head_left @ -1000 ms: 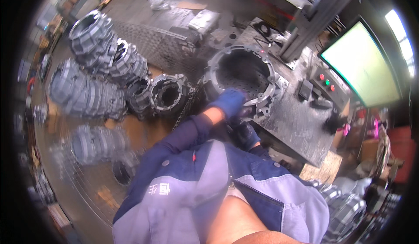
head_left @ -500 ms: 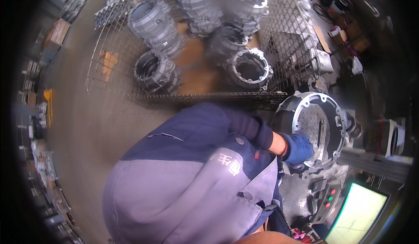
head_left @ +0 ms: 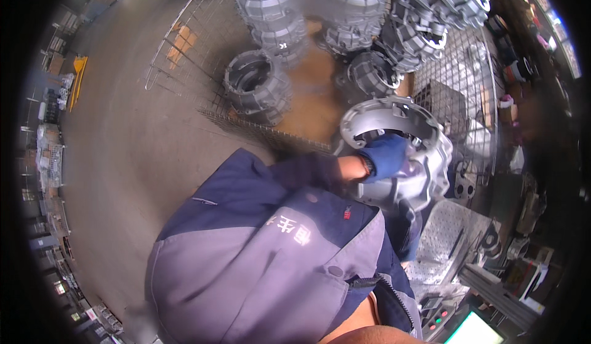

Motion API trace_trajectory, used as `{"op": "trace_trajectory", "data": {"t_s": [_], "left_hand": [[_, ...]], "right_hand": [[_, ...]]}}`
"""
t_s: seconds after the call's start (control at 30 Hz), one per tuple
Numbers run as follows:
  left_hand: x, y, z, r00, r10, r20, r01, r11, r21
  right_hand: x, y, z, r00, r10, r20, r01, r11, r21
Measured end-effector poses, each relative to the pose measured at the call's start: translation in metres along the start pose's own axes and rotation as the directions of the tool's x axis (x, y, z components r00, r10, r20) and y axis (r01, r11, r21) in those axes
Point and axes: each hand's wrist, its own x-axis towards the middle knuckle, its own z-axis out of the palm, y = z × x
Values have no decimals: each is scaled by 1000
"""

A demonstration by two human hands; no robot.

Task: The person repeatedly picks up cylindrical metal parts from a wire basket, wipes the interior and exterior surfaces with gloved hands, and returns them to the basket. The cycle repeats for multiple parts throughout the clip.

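Observation:
A large grey cast-metal ring housing (head_left: 425, 170) hangs tilted between my two blue-gloved hands, off the perforated metal plate beside it. My left hand (head_left: 386, 157) reaches over its near rim and grips it, with the fingertips partly out of sight inside the opening. My right hand (head_left: 407, 228) is at the lower near side of the housing, closed against it. Most of those fingers are hidden beneath the casting. Just beyond stands a wire-mesh cage holding similar housings, one (head_left: 369, 76) right behind the held piece.
The mesh cage (head_left: 166, 60) has a brown board (head_left: 301, 101) as its floor, with stacked housings (head_left: 268, 11) and a lower one (head_left: 257, 88) on it. The perforated plate (head_left: 440, 236) is at the right. A lit screen (head_left: 474, 330) and buttons stand near the lower right.
The housing has come up off the perforated plate and moved left toward the cage, tilting. My left hand moved with it, and my right hand has come into view. The view has turned right.

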Motion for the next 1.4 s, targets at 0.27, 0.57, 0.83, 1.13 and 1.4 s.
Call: {"op": "trace_trajectory", "data": {"t_s": [0.27, 0.57, 0.83, 1.13, 1.4], "left_hand": [[-34, -136, -200, 929, -258, -266, 74, 832, -550], [-87, -175, -346, 735, 66, -675, -283, 934, -218], [-77, -255, -477, 720, -124, -683, -565, 466, -681], [30, -374, -580, 616, -563, -551, -629, 71, -774], [69, -460, -597, 413, -721, -556, -438, 378, -816]], "right_hand": [[167, -61, 104, 977, 28, 211, -91, 951, 296], [323, -128, 294, 872, -170, 458, -96, 860, 502], [463, -112, 323, 882, -213, 420, 46, 927, 373], [665, -158, 331, 917, -389, 92, 385, 798, -463], [722, -156, 403, 925, 377, -48, -287, 777, 560]]}}
